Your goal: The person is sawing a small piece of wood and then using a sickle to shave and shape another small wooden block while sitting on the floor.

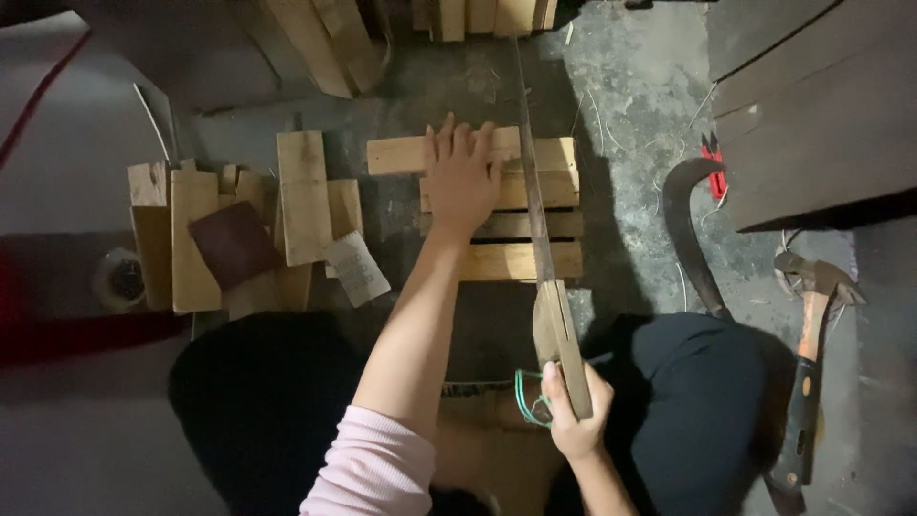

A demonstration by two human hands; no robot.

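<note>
My left hand lies flat, fingers spread, on a stack of pale wooden boards on the floor. My right hand grips the wooden handle of a long thin saw. Its blade runs away from me across the right part of the boards, just right of my left hand. A green cord loops beside the handle. My knees in dark trousers sit to either side.
More wooden planks and a dark red sheet lie to the left. A curved sickle blade and a hatchet rest on the concrete at right. Dark boards fill the top right. A tape roll sits far left.
</note>
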